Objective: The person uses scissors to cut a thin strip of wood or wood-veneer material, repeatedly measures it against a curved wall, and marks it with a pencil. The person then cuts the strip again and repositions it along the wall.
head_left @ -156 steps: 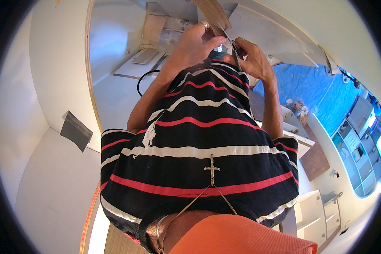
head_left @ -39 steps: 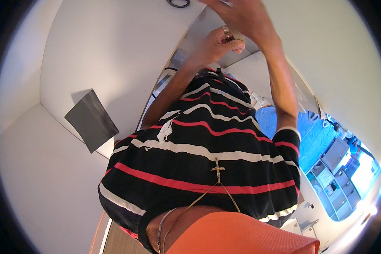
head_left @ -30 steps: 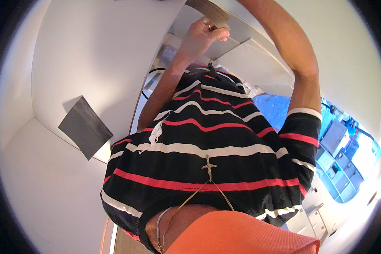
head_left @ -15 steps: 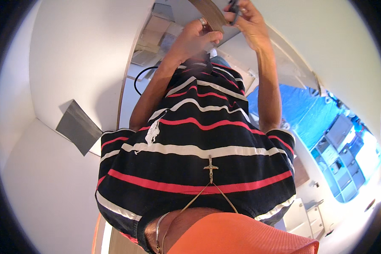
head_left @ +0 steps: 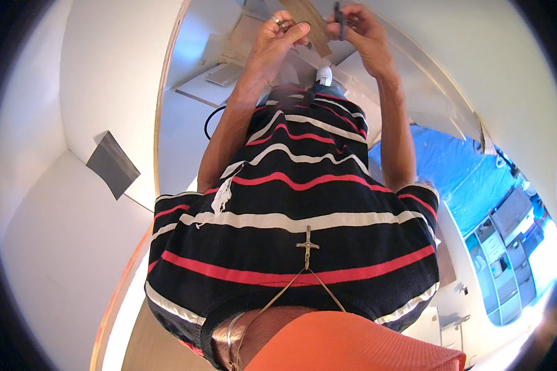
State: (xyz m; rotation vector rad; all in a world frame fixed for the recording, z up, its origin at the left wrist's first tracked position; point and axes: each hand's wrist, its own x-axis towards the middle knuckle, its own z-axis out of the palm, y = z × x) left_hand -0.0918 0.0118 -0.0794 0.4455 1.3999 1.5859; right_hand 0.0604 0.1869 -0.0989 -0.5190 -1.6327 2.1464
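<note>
White panels (head_left: 114,55) flank blue sheeting (head_left: 455,164); right grip (head_left: 371,48) clasping dark tool (head_left: 340,23); left grip (head_left: 268,49) beside brown strip (head_left: 320,43), hold unclear.

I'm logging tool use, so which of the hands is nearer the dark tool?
Right. The right hand holds the dark tool; the left hand is off to its left, with the wood-grain strip between.
</note>
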